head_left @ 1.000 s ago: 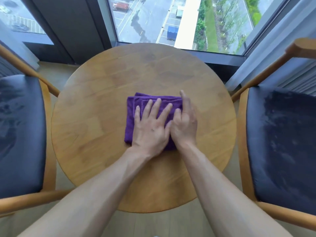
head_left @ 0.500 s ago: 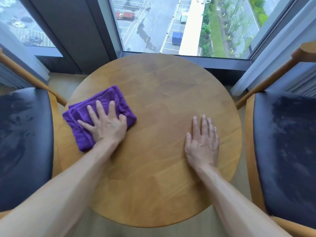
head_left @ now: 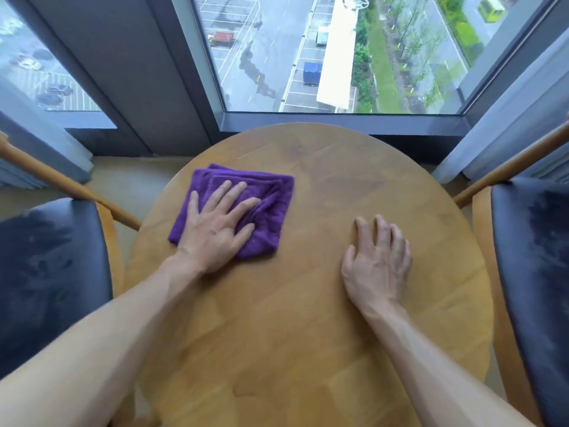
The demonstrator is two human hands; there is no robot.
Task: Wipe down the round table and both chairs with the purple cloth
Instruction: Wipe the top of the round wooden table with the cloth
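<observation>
Left hand (head_left: pixel 215 232) flat — purple cloth (head_left: pixel 271 217)

Soft, even daylight comes through the window (head_left: pixel 338 53) ahead (hardly any shadows), with wide-angle bending and slight blur at the edges.

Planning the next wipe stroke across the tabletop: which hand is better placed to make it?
Left. The left hand lies flat on the purple cloth, while the right hand rests on the bare round table, apart from it.
</observation>
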